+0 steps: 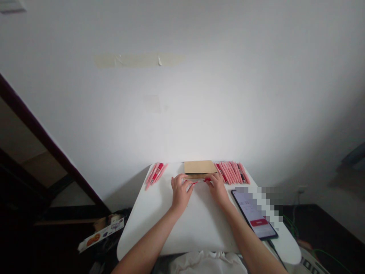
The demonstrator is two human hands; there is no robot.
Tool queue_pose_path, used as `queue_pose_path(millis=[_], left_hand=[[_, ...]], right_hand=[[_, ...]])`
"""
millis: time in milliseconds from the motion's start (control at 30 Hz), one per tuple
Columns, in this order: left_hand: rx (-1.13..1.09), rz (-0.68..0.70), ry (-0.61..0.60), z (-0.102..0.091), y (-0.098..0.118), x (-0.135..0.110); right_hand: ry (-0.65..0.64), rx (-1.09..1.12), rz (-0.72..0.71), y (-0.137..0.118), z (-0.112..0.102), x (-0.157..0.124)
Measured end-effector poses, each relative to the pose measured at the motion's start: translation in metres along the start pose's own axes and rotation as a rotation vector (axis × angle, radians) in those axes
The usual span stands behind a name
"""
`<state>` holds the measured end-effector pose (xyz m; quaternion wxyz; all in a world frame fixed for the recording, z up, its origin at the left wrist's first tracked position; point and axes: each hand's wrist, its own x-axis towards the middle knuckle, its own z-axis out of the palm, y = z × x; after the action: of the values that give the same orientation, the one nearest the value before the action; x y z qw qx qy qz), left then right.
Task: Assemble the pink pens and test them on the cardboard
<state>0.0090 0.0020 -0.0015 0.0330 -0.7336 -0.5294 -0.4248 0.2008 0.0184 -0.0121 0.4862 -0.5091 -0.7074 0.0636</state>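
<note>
My left hand point(181, 188) is closed, its fingertips pinching a slim red pen part point(194, 183) over the middle of the white table. Facing it, my right hand point(217, 187) grips another red pen part point(208, 179) between thumb and fingers. A thin pale length shows between the two red ends; whether they are joined I cannot tell. Just behind my fingers lies a brown cardboard box point(200, 166) with a dark gap along its front. To its right is a row of several pink and red pens point(231, 173), and a smaller group of pens point(155, 174) lies at the left.
A phone point(253, 215) with a lit screen and a cable lies on the right side of the white table point(182, 239). The wall point(199, 114) rises directly behind the table. On the floor at left is a printed white strip point(101, 236).
</note>
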Motion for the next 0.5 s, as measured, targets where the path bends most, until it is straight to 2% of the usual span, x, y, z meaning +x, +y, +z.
queue_pose_path(millis=[500], left_hand=[[-0.040,-0.004,-0.023,0.0007,-0.0025,0.0011]], right_hand=[[-0.103,0.109,-0.061,-0.0024,0.0015,0.0003]])
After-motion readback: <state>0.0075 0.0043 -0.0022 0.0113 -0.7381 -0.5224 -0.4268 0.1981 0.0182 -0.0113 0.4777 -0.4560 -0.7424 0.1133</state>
